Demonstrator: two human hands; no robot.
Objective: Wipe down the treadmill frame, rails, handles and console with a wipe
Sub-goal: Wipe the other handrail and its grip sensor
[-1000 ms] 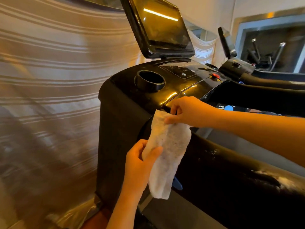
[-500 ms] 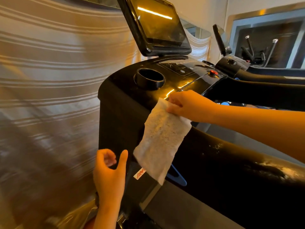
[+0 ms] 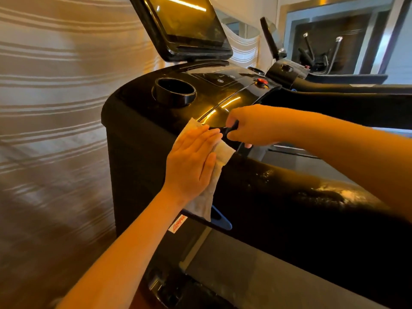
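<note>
- Black gloss console [image 3: 223, 101] of the treadmill fills the centre of the head view; a round cup holder [image 3: 174, 91] is sunk in its top at the left; a red button [image 3: 262, 81] sits near its right end; a tilted dark display screen [image 3: 185, 21] stands above it and reflects a strip of light.
- Off-white wipe [image 3: 219, 152], creased, lies against the console's near lower edge, where that edge meets the side rail [image 3: 301, 197]; its upper corner shows above the fingers; its lower end hangs past the wrist, just above a blue plastic piece [image 3: 220, 219].
- Left hand [image 3: 191, 161] lies flat on the wipe, fingers straight and close together, pressing it onto the black surface; nothing is gripped.
- Right hand [image 3: 256, 126] sits just right of the left hand's fingertips, at the console edge; fingers curled, thumb drawn toward them, dark surface showing between; whether it pinches the wipe's edge, grips the frame or holds nothing cannot be told.
- Side rail, black and padded, runs from under the hands toward the lower right; wet sheen and pale smears mark its top.
- Red-and-white label [image 3: 178, 224] is fixed to the frame below the wipe, lettering not legible; grey running belt [image 3: 245, 275] lies below and to the right of it.
- Striped curtain [image 3: 55, 97] hangs to the left, blurred; a second treadmill [image 3: 287, 72] stands beyond the console on the right.
</note>
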